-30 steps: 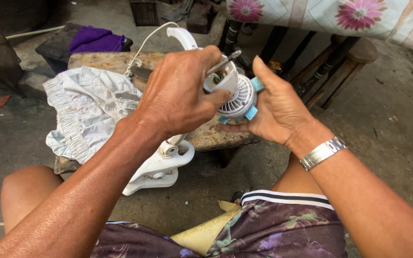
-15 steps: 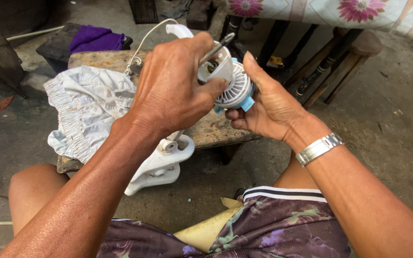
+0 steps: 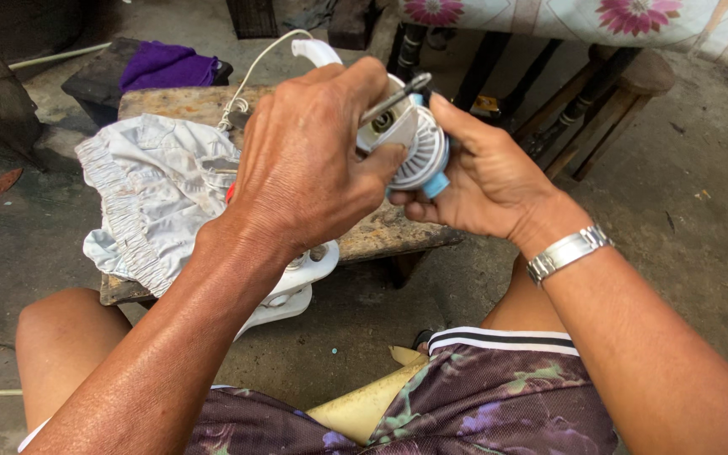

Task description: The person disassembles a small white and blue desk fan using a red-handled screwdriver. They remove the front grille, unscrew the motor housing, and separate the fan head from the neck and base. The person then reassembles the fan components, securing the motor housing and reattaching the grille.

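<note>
Nearest the camera, patterned shorts [image 3: 499, 396] cover the person's lap, and a wristwatch [image 3: 568, 251] gleams on the right wrist. Just above, both hands meet in mid-air over the front edge of the tabletop [image 3: 381, 236]. The right hand [image 3: 486, 181] cradles a small white fan motor [image 3: 419, 147] with a blue tab, fingers wrapped behind it, grip closed snugly round the ribbed housing. The left hand [image 3: 313, 164] pinches a thin metal tool [image 3: 393, 99], grip narrow, tip set against the motor's top. That motor looks light, rigid plastic, a bit brittle at the ribs; the round body seems the safest hold, not the thin edges. Below the hands, a white fan base [image 3: 297, 282] hangs at the tabletop's front edge. A crumpled white cloth [image 3: 149, 194] drapes over the left end. Farther back, a purple cloth [image 3: 166, 63] lies on a dark block, and a flowered covering [image 3: 583, 21] crosses the top right.
</note>
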